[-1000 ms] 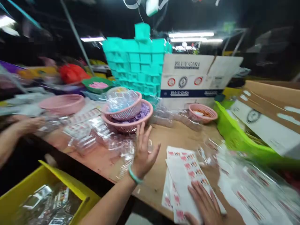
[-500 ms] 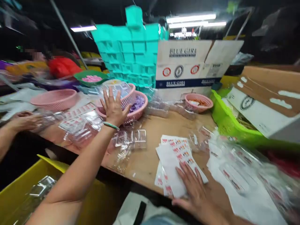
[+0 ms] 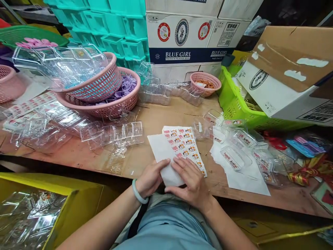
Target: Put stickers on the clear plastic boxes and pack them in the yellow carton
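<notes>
Both my hands rest on a small stack of white sticker sheets (image 3: 179, 146) at the near edge of the wooden table (image 3: 169, 114). My left hand (image 3: 151, 177), with a pale green bangle on its wrist, grips the stack's near left corner with curled fingers. My right hand (image 3: 191, 182) lies over the near end, fingertips pressed on the top sheet beside the rows of small printed stickers. Clear plastic clamshell cases (image 3: 117, 133) lie just left of the sheets.
Two stacked pink baskets (image 3: 104, 90) hold clear cases and purple pieces. A small pink basket (image 3: 205, 83), a green crate (image 3: 234, 107), cardboard boxes (image 3: 187, 38) and teal trays (image 3: 114, 24) stand behind. Filled cases on white sheets (image 3: 239, 156) lie right. A yellow bin (image 3: 52, 205) sits below left.
My left hand came back from the pink baskets to the sticker sheets and joined my right hand there. The camera tilted down and nearer. Another person's hands at the left left the view.
</notes>
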`<state>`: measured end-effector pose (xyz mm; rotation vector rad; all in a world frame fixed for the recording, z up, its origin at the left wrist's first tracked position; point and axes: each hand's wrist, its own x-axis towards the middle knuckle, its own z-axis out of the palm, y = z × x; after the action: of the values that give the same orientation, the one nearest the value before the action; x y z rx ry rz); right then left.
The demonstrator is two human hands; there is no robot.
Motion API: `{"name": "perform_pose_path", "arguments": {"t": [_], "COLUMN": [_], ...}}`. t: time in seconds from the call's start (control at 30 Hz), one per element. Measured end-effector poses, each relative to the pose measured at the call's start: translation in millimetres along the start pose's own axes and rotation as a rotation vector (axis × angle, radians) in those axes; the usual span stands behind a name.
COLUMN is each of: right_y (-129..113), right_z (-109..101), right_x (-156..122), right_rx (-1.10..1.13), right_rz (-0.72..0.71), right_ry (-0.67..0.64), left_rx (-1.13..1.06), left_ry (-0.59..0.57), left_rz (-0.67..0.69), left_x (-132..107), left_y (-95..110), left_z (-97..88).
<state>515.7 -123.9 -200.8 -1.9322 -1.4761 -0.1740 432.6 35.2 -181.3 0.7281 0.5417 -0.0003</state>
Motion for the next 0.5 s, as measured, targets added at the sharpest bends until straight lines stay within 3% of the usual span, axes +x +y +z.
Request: {"name": "perform_pose_path", "arguments": {"t": [0.13,0.33,0.5], "right_y": [3.9,11.1,7.5], "right_z": [-7.7,-4.2,3.5], "right_x": [3.1,12.4,22.6], "right_rx": [0.106,0.085,0.034], "right_rz": [0.203,0.31,0.393], "right_ry": [0.089,0.087,0.166], "left_rx": [-0.085,-0.013,0.038], "left_ry": [0.177,0.018,0.009], "left_rz": [0.008,0.049,0.09], "left_x": [8.1,5.3,9.3], "left_y": [0.5,-1.4,-4.9], "left_z": [1.4,7.5,5.9]}}
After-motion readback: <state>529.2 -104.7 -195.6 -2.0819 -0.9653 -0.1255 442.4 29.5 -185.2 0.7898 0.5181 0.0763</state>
